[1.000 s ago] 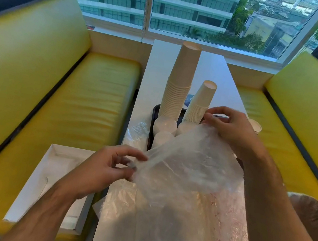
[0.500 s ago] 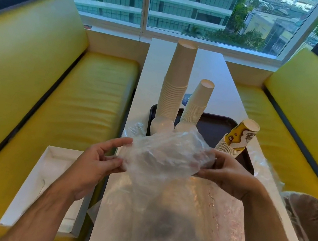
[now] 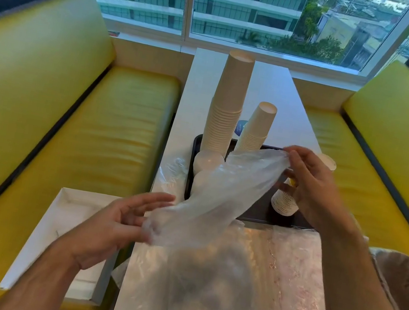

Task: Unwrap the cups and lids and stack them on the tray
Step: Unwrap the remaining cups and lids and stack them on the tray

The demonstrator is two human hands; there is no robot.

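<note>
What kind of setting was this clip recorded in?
Probably a cafe or canteen booth on an upper floor: yellow padded benches flank a narrow white table, stacks of paper cups stand on a dark tray, and the window overlooks city buildings.
</note>
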